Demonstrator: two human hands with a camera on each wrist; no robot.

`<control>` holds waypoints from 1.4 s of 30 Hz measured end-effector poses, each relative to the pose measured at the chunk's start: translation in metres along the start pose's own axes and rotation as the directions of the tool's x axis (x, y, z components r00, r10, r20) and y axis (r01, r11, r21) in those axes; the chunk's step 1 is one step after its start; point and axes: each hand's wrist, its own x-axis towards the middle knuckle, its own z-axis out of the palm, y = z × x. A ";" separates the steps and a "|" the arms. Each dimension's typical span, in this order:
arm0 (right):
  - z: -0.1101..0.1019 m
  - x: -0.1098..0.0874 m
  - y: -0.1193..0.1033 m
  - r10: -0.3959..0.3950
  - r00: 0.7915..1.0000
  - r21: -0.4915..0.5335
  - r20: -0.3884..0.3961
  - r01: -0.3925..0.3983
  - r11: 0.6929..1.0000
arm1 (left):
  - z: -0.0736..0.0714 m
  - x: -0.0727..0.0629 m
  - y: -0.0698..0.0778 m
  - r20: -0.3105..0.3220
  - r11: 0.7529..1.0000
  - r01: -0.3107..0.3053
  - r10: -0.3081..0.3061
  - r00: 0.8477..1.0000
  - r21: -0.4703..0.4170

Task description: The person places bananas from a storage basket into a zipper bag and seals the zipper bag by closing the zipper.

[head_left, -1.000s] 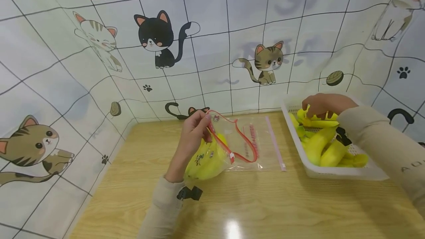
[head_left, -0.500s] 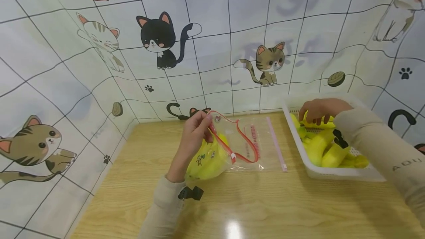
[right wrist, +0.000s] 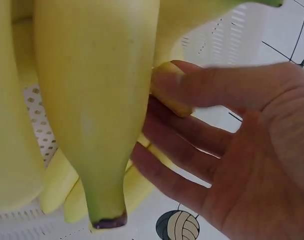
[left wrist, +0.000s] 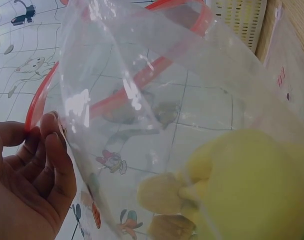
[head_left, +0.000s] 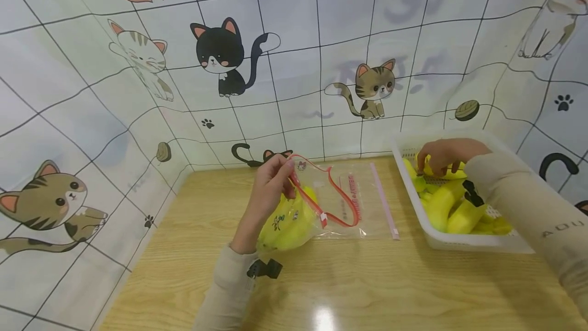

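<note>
With thumb and fingertips, my left hand [head_left: 270, 185] pinches the red zip edge [left wrist: 36, 107] of a clear zip bag [left wrist: 156, 117] with small printed figures. Its mouth hangs open to the right. Yellow bananas [left wrist: 251, 185] fill the lower part, some ends brownish through the plastic. My right hand [head_left: 447, 156] reaches into the back of a white basket [head_left: 427, 225]. Its thumb and fingers pinch the yellow tip of a banana [right wrist: 179, 106]; a larger banana [right wrist: 94, 95] in front hides part of it.
Flat on the table beside the held bag lies a second clear zip bag [head_left: 374, 221] with a pink zip. More bananas [head_left: 464, 217] lie in the front of the basket. Behind the table [head_left: 184, 269] stands a cat-printed wall covering [head_left: 294, 80].
My right hand has sunk slightly lower in the basket, its fingers now covering the banana end that showed earlier. The left hand keeps its grip on the bag, hardly moved.
</note>
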 end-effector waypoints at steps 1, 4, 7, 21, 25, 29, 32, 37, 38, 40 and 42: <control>-0.001 0.000 0.001 -0.007 1.000 -0.012 -0.019 0.007 1.000 | 0.000 0.000 0.000 0.000 1.000 0.001 -0.001 1.000 0.001; -0.003 -0.001 0.005 -0.044 0.992 -0.052 -0.115 0.038 0.998 | 0.001 0.000 0.000 -0.001 1.000 0.001 -0.001 1.000 -0.003; -0.005 -0.003 0.010 -0.105 0.964 -0.128 -0.245 0.076 0.989 | 0.001 0.000 -0.001 0.000 1.000 0.001 -0.001 1.000 -0.010; -0.017 -0.032 0.022 -0.104 0.808 -0.332 -0.579 -0.117 0.936 | 0.002 -0.002 -0.002 -0.010 1.000 0.002 -0.002 1.000 0.009; -0.017 -0.038 0.030 -0.100 0.772 -0.302 -0.628 -0.123 0.945 | 0.003 -0.003 -0.001 -0.010 1.000 0.009 -0.009 1.000 0.005; -0.019 -0.046 0.036 -0.058 0.732 -0.243 -0.679 -0.150 0.958 | 0.004 -0.003 -0.001 -0.005 1.000 0.009 -0.009 1.000 0.000; -0.023 -0.053 0.035 -0.046 0.706 -0.219 -0.706 -0.157 0.963 | 0.005 -0.003 0.000 -0.004 1.000 0.009 -0.009 1.000 -0.001; -0.032 -0.063 0.032 -0.043 0.674 -0.200 -0.738 -0.158 0.967 | 0.004 -0.002 0.000 -0.007 1.000 0.008 -0.008 1.000 0.002; -0.034 -0.065 0.031 -0.046 0.664 -0.197 -0.746 -0.155 0.968 | 0.003 -0.002 0.000 -0.006 1.000 0.006 -0.006 1.000 0.003; -0.038 -0.069 0.029 -0.051 0.643 -0.187 -0.764 -0.146 0.971 | 0.003 -0.001 0.000 -0.004 1.000 0.005 -0.004 1.000 0.005; -0.041 -0.072 0.026 -0.062 0.612 -0.178 -0.788 -0.130 0.975 | 0.003 -0.001 0.000 -0.003 1.000 0.004 -0.004 1.000 0.005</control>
